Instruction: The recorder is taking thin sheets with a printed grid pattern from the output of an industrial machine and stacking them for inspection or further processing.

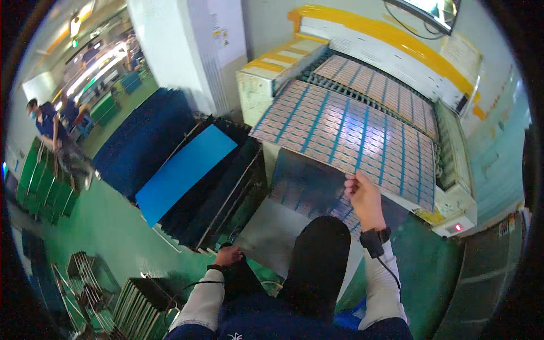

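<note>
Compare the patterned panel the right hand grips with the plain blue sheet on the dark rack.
The large patterned panel with blue grid lines lies at the machine's mouth in the right hand's grip; the plain bright blue sheet rests untouched on the dark slotted rack. The panel carries rows of small coppery units; the sheet is one even colour. The panel looks wider. Both are thin, flat rectangles.

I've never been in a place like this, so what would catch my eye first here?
The big gridded panel, blue lines over small copper squares, lying on the machine outfeet in the middle, with the right hand gripping its near edge. Below it hangs a shiny grey sheet, whose lower corner the left hand holds. To the left, a bright blue sheet tops a dark rack.
</note>
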`<state>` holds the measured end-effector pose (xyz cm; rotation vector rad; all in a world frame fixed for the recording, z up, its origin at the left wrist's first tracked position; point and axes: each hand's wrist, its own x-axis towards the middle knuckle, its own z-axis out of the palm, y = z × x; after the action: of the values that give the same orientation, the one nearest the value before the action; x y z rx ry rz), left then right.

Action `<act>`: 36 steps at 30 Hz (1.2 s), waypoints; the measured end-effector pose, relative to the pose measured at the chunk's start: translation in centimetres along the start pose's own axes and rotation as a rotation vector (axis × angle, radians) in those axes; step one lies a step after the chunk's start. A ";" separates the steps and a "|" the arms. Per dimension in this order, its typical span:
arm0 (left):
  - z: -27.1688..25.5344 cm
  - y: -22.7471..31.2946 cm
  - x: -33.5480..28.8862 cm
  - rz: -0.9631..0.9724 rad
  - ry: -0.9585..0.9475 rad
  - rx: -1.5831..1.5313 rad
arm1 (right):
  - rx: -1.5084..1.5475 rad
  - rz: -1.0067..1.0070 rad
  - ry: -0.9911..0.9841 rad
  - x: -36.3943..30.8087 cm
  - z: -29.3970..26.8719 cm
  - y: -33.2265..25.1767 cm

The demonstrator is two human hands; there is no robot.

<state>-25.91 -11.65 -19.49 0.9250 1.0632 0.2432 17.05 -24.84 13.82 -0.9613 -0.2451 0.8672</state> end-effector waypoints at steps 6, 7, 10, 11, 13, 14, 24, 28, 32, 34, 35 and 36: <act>-4.1 -0.8 -0.3 -0.039 -0.046 0.228 | 0.079 -0.028 -0.054 1.7 2.0 -0.8; -4.9 -1.2 -0.2 0.043 -0.142 0.248 | 0.090 -0.022 -0.068 2.3 1.9 -0.8; -1.8 -0.3 -0.1 0.008 -0.133 0.126 | 0.051 -0.050 -0.018 2.7 0.8 -1.9; -2.4 -0.4 -0.3 -0.005 -0.093 0.083 | 0.053 -0.045 -0.020 2.9 1.2 -2.1; -4.1 -1.5 -0.2 -0.030 -0.050 -0.028 | 0.064 -0.034 -0.024 3.4 1.8 -2.1; -4.6 -2.0 0.2 -0.045 -0.058 -0.091 | 0.073 -0.036 -0.016 3.7 1.8 -2.1; -5.9 -2.8 0.6 0.359 -0.130 0.926 | 0.116 -0.028 -0.007 6.6 0.4 -2.0; -4.7 -1.8 1.2 0.238 -0.179 0.868 | 0.151 -0.047 0.062 7.1 0.2 -2.1; -1.1 -1.5 1.8 -0.171 -0.087 -0.022 | 0.050 -0.088 0.067 7.4 -1.0 -3.1; -7.9 -3.9 1.4 0.252 -0.082 0.541 | 0.085 -0.068 0.023 8.3 1.2 -1.8; -7.4 -4.6 2.2 0.355 -0.116 0.658 | 0.057 -0.061 0.015 8.9 0.0 -2.2; -7.2 -5.1 2.3 0.458 -0.129 0.774 | 0.034 -0.045 0.004 9.2 -0.4 -2.2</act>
<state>-31.95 -9.62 -26.00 1.8611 0.8103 0.1397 24.40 -18.91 13.65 -0.9222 -0.2473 0.8255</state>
